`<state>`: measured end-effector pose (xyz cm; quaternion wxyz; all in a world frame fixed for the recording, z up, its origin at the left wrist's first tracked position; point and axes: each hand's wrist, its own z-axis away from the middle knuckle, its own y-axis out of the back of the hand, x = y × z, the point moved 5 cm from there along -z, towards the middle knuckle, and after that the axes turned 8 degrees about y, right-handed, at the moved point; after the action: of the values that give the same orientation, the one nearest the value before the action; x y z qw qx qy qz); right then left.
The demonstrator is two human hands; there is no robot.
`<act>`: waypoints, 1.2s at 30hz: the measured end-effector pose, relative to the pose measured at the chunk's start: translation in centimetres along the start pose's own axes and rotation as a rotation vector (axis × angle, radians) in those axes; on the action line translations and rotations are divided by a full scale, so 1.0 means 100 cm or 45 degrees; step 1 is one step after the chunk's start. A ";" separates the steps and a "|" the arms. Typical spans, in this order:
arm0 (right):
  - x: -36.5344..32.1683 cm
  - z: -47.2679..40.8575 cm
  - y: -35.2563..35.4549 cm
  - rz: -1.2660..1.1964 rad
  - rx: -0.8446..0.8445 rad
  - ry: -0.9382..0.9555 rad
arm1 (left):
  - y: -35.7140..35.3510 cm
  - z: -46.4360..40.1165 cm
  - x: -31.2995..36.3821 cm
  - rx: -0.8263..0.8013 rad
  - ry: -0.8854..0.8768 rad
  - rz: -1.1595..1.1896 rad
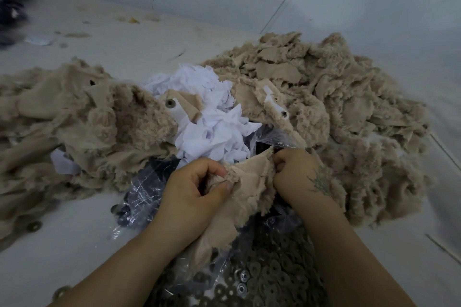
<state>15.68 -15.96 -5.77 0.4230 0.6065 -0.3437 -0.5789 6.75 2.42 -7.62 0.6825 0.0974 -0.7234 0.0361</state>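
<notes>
Holding: both hands pinch one beige plush piece (pixel 247 187) just above the bag. Left hand (pixel 192 189) has fingers (pixel 217 169) and thumb curled onto its left edge; right hand (pixel 299 177) is curled onto its upper right corner.
Risk near: metal rings (pixel 269 276) lie heaped in the open clear bag (pixel 142 197) right under the wrists. A forearm drag would likely spill them onto the floor (pixel 74 244), where one loose ring (pixel 33 225) sits.
Risk grip: fluffy nap, thin backing. Hard tugging could fray the ragged edge or shed fuzz.
Risk far: if dropped, the piece could get lost among the look-alike left pile (pixel 74 119) and right pile (pixel 336 97).
Materials near: rings are flat, dull grey-brown and holed; bag is crinkly and glossy.
Materials mid: piece is shaggy on one side with a smooth knit back and an irregular outline.
Materials far: white scraps (pixel 212 132) are thin and crumpled. Piles are the same plush, and one piece carries a metal snap (pixel 170 103). Floor is pale, smooth and fuzz-littered.
</notes>
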 end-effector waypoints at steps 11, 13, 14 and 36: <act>-0.003 0.072 0.028 -0.133 0.320 0.306 | 0.005 0.009 0.008 0.038 -0.055 0.168; -0.010 0.079 0.014 -0.389 -0.108 0.251 | 0.007 0.010 0.006 0.033 0.001 0.281; -0.016 0.082 0.007 -0.533 -0.266 0.237 | 0.008 0.011 0.004 0.032 0.026 0.323; -0.034 0.084 -0.031 -1.382 -0.042 0.298 | 0.005 0.018 0.014 -0.168 0.100 0.592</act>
<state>6.75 -12.57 -6.93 0.1089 0.7500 0.0766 -0.6478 4.85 2.43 -6.33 0.6884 -0.1178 -0.7001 0.1486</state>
